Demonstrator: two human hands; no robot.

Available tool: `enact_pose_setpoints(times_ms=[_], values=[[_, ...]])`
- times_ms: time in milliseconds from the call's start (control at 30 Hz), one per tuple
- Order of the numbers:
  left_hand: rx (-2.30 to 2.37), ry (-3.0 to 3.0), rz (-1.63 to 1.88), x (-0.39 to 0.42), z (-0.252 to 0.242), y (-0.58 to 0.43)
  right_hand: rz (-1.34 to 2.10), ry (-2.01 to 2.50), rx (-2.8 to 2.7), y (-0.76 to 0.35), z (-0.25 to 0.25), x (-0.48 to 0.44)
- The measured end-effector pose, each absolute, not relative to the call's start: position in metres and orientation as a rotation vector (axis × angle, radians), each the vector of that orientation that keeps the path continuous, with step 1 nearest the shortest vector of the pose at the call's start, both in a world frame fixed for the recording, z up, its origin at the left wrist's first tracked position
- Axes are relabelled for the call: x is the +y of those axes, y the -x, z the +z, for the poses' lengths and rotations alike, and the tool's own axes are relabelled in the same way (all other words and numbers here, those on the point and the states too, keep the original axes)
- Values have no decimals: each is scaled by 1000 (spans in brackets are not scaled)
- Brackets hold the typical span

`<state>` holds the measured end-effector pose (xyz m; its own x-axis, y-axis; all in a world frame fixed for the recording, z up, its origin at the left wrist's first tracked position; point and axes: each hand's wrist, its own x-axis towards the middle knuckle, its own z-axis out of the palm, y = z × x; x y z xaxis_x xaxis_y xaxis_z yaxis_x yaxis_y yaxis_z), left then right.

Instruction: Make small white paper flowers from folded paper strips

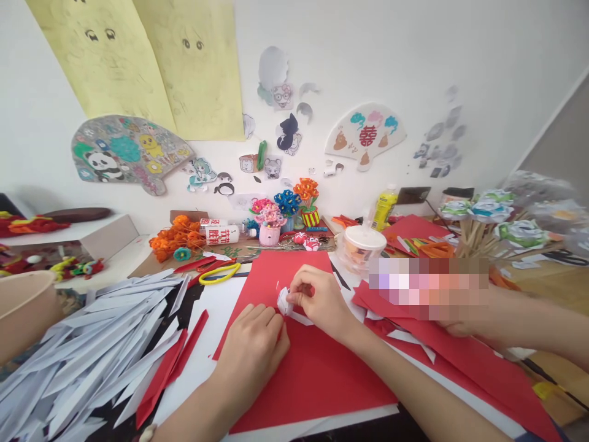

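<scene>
A small rolled white paper flower point(284, 302) is pinched between the thumb and fingers of my right hand point(324, 304). A narrow white paper strip point(301, 318) reaches from below it toward my right wrist. My left hand point(253, 350) is closed, its knuckles just below and left of the flower; whatever its curled fingers hold is hidden. Both hands are over a large red paper sheet point(317, 380).
Folded white paper strips point(105, 331) are heaped on the left, beside red strips point(170, 368). Yellow-handled scissors point(219, 274) lie behind. A lidded plastic cup point(365, 245) stands at the back. Another person's arm point(538, 319) reaches over red paper on the right, near paper flowers point(492, 209).
</scene>
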<state>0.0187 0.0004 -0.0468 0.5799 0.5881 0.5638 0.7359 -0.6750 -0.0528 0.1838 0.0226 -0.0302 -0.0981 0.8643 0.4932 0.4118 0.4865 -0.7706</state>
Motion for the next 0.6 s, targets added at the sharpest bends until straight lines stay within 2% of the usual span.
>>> enact_pose_setpoints(times_ms=[233,367,600], values=[[-1133,2535,-772,-2,-47,-17,710,1055,-1718,-193,-32,34],[-1184,2490,-810,0,-46,-13,667,1083,-1626,-200,-31,40],[-1312,2430,-850,11,-43,-3,1015,983,-1720,-199,-33,36]])
